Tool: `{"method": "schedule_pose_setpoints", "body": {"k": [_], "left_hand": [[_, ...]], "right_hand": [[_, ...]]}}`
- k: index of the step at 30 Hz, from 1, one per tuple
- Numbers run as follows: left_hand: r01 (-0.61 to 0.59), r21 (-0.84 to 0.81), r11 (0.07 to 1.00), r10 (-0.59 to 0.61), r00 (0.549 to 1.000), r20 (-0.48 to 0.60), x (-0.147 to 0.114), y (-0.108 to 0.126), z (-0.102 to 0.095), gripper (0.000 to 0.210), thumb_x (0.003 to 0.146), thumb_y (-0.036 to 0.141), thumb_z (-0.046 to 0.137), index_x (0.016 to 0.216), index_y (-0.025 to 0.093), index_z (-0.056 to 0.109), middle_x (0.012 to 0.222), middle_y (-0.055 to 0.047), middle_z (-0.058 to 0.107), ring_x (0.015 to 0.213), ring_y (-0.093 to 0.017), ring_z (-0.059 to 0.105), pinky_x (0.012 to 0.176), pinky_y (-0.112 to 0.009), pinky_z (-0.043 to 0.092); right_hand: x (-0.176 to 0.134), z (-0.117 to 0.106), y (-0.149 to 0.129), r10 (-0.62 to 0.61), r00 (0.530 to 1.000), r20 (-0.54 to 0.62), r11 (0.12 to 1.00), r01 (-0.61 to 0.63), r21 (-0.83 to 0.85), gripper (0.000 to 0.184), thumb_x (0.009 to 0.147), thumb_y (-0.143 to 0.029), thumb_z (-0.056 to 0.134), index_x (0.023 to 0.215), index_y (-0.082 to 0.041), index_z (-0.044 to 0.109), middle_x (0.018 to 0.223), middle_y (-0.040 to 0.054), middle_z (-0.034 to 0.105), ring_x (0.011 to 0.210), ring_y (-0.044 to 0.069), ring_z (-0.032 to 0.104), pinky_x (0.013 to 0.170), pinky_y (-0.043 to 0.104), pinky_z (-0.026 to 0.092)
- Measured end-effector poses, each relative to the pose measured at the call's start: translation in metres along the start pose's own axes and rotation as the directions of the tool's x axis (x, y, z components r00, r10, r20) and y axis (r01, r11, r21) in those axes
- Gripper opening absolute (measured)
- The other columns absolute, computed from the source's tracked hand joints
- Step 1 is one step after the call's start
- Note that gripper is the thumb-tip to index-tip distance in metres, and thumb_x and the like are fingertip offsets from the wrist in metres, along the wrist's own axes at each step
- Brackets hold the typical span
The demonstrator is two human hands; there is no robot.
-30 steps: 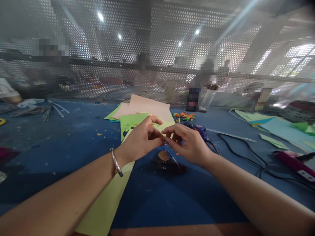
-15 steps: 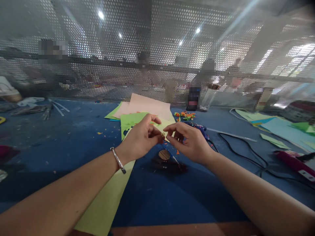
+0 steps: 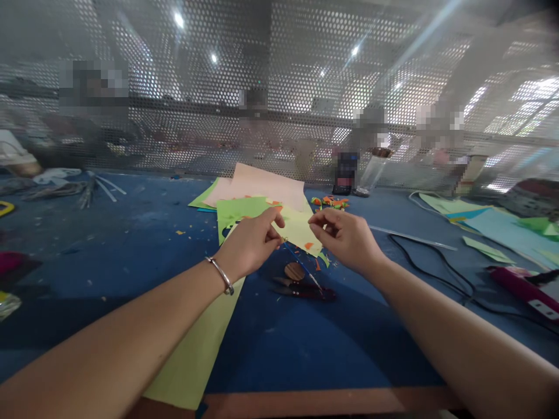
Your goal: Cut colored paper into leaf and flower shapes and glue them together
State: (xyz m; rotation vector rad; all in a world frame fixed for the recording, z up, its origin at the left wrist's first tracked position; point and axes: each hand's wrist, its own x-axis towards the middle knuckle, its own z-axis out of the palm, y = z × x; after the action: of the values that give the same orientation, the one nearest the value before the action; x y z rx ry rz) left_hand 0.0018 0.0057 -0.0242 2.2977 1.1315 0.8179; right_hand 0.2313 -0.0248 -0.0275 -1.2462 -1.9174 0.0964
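Over the paper, my left hand (image 3: 255, 240) pinches a tiny yellowish piece (image 3: 285, 239) between thumb and finger; its exact kind is too small to tell. Apart from it, to the right, my right hand (image 3: 349, 237) has thumb and fingertips pressed together, and I cannot make out anything between them. Below the hands lie a round wooden disc (image 3: 294, 271), a thin blue stick with a silvery end (image 3: 303, 265) and dark-handled thread snips (image 3: 301, 289). Light green paper (image 3: 196, 349) runs under my left wrist, and pale yellow paper (image 3: 297, 230) lies between the hands.
Pink paper (image 3: 271, 183) lies behind, with orange and green scraps (image 3: 331, 203) at its right. A clear tube (image 3: 372, 174) stands by the perforated screen (image 3: 297, 70). A black cable (image 3: 430, 273) reaches a purple power strip (image 3: 528, 294). Coloured sheets (image 3: 502, 230) lie at the right.
My right hand has moved right, away from my left, opening a gap between them. My left hand has shifted slightly left and keeps its pinch on the tiny piece.
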Motion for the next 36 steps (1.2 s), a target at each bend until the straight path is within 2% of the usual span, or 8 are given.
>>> {"method": "schedule_pose_setpoints", "body": {"k": [5,12,18,22,27,31,33,36], "left_hand": [[-0.053,0.089,0.995,0.049,0.998,0.044,0.001,-0.005,-0.001,0.024,0.086,0.017,0.059,0.109,0.023,0.062,0.087,-0.001,0.078,0.087,-0.02,0.075,0.073,-0.029,0.051],[-0.047,0.172,0.984,0.032,0.995,0.09,-0.003,0.0,-0.006,0.027,0.087,0.019,0.059,0.111,0.021,0.068,0.085,-0.002,0.078,0.084,-0.021,0.073,0.072,-0.03,0.05],[-0.06,0.311,0.949,0.015,0.99,0.143,-0.001,-0.002,-0.004,0.018,0.083,0.015,0.056,0.092,0.019,0.071,0.088,-0.006,0.076,0.083,-0.024,0.069,0.07,-0.032,0.047],[-0.063,0.351,0.934,0.011,0.989,0.147,0.001,-0.003,-0.002,0.021,0.084,0.011,0.052,0.091,0.018,0.07,0.095,-0.007,0.074,0.089,-0.024,0.067,0.075,-0.035,0.046],[-0.039,0.296,0.954,0.016,0.997,0.079,0.0,-0.002,-0.005,0.018,0.085,0.011,0.052,0.091,0.02,0.067,0.092,-0.006,0.067,0.081,-0.021,0.063,0.072,-0.033,0.046],[-0.062,0.243,0.968,0.087,0.992,-0.094,-0.002,0.003,-0.01,0.018,0.085,0.008,0.051,0.093,0.021,0.06,0.087,-0.004,0.059,0.073,-0.018,0.057,0.067,-0.031,0.045],[-0.076,0.209,0.975,0.115,0.977,-0.181,-0.002,0.006,-0.012,0.026,0.082,0.003,0.048,0.097,0.022,0.057,0.091,-0.004,0.057,0.077,-0.018,0.057,0.07,-0.031,0.047],[-0.081,0.142,0.986,0.112,0.967,-0.228,-0.001,0.005,-0.012,0.033,0.079,-0.001,0.046,0.102,0.022,0.055,0.099,-0.005,0.057,0.084,-0.018,0.058,0.075,-0.031,0.05]], "right_hand": [[0.003,-0.003,0.005,0.044,0.999,0.031,0.995,-0.041,-0.088,0.009,0.085,-0.021,0.061,0.085,-0.018,0.069,0.068,-0.0019,0.063,0.056,0.01,0.05,0.058,0.023,0.038],[0.005,-0.002,0.007,0.053,0.998,0.042,0.99,-0.047,-0.133,0.011,0.085,-0.023,0.059,0.085,-0.018,0.07,0.072,-0.0005,0.066,0.059,0.011,0.053,0.059,0.024,0.038],[0.006,-0.002,0.009,0.072,0.997,0.002,0.99,-0.071,-0.124,0.013,0.086,-0.025,0.059,0.087,-0.018,0.07,0.069,-0.0008,0.064,0.057,0.011,0.052,0.058,0.024,0.038],[0.007,-0.004,0.011,0.108,0.994,0.017,0.988,-0.105,-0.114,0.014,0.087,-0.027,0.059,0.09,-0.019,0.07,0.068,-0.0015,0.064,0.056,0.011,0.053,0.057,0.024,0.037],[0.009,-0.007,0.002,0.156,0.964,0.216,0.977,-0.119,-0.176,0.017,0.09,-0.03,0.057,0.088,-0.019,0.07,0.067,-0.0013,0.065,0.057,0.012,0.054,0.056,0.024,0.034],[0.007,-0.004,-0.014,0.161,0.896,0.414,0.973,-0.075,-0.216,0.019,0.092,-0.03,0.055,0.086,-0.019,0.07,0.067,-0.0005,0.068,0.058,0.012,0.055,0.055,0.024,0.031],[0.006,-0.001,-0.019,0.158,0.874,0.46,0.967,-0.043,-0.251,0.02,0.092,-0.031,0.056,0.085,-0.02,0.071,0.066,-0.0003,0.067,0.057,0.012,0.054,0.054,0.025,0.029],[0.005,0.001,-0.023,0.155,0.858,0.489,0.95,0.006,-0.312,0.019,0.092,-0.03,0.057,0.084,-0.02,0.072,0.068,0.0008,0.068,0.059,0.013,0.054,0.055,0.026,0.027]]}}
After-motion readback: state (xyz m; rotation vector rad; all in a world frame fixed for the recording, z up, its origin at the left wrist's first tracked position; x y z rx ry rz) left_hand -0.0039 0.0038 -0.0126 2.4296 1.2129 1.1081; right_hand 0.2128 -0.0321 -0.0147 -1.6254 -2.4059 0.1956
